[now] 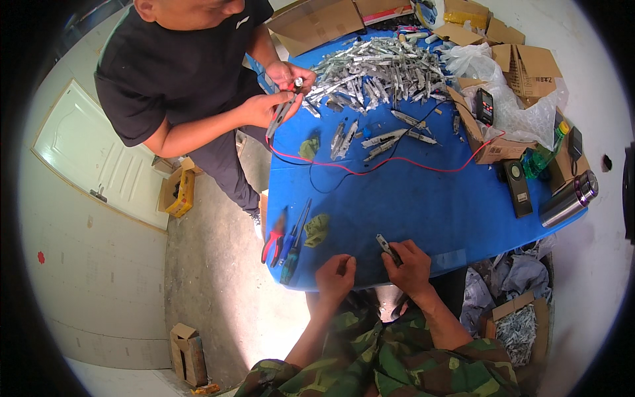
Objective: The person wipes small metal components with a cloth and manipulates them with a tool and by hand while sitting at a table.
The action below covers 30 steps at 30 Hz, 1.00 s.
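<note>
My right hand (411, 264) is at the near edge of the blue table (410, 198) and grips a small dark metal part (387, 248) that sticks up from its fingers. My left hand (335, 276) is just beside it at the table edge, fingers curled with the tips pinched; whether it holds something small I cannot tell. Camouflage sleeves cover both my forearms. Across the table a person in a black shirt holds a grey metal piece (281, 114) in both hands with a red probe at it.
A big heap of grey metal pieces (377, 69) lies at the far side. Red and black wires (370, 169) cross the table. Red pliers (272, 241) and screwdrivers (294, 245) lie at the near left corner. A steel flask (567, 198), a meter (485, 106) and cardboard boxes stand right.
</note>
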{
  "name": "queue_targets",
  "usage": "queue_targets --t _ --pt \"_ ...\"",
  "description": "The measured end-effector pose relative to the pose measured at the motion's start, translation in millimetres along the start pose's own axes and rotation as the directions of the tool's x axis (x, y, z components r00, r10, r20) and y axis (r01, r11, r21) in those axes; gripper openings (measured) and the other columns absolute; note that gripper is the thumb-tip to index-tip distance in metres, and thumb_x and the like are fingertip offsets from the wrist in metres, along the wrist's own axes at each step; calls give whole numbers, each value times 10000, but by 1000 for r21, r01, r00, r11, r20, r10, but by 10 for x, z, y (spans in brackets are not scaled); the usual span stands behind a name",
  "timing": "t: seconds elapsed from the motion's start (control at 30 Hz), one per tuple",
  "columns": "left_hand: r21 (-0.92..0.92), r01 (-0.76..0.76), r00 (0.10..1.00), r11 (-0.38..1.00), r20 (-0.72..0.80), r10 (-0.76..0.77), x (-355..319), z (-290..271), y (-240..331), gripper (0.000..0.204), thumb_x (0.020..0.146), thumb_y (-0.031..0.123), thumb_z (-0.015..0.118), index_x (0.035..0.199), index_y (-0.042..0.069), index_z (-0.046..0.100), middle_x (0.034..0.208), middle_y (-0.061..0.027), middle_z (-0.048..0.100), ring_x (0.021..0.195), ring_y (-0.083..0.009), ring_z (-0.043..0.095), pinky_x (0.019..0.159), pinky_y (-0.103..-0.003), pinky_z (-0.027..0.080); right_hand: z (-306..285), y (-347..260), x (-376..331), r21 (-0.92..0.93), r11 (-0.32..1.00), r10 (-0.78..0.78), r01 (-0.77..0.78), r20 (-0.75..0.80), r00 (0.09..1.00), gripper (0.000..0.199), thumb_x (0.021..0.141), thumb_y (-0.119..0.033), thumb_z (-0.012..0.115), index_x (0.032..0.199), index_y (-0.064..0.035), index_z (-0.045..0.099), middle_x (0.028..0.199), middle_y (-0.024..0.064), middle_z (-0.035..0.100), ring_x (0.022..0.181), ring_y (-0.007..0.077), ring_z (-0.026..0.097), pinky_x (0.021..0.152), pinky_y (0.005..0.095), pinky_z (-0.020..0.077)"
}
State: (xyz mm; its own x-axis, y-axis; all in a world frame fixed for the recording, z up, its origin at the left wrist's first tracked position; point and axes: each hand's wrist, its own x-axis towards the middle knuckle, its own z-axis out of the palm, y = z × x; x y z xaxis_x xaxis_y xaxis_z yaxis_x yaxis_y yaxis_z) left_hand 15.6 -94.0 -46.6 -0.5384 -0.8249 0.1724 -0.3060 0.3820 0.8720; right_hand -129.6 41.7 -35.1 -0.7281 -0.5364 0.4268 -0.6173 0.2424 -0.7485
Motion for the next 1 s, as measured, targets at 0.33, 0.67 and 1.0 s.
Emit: queue_targets --t 0.33,0.67,1.0 --pt "8 -11 1000 1000 -11 11 -8 -6 -6 90 938 113 764 972 30 758 766 -31 723 681 -61 640 618 -242 509 4 6 -7 -16 1000 -15 15 4 1000 182 845 -189 789 999 -108 736 834 61 654 743 308 674 628 406 530" --pt "22 24 999 999 27 -25 -4 -16 -54 152 943 178 775 1001 39 761 799 -72 747 704 -132 712 665 -289 550 10 21 -13 -9 1000 -2 2 10 1000 189 849 -197 794 1011 -114 743 851 51 666 746 288 683 623 396 534" --pt "47 -22 1000 999 14 21 6 -35 -11 145 932 164 777 998 36 762 798 -77 749 692 -142 713 643 -295 549 2 -9 -12 -6 1000 5 -5 15 1000 189 846 -181 795 1011 -102 747 850 52 666 749 289 681 628 397 533"
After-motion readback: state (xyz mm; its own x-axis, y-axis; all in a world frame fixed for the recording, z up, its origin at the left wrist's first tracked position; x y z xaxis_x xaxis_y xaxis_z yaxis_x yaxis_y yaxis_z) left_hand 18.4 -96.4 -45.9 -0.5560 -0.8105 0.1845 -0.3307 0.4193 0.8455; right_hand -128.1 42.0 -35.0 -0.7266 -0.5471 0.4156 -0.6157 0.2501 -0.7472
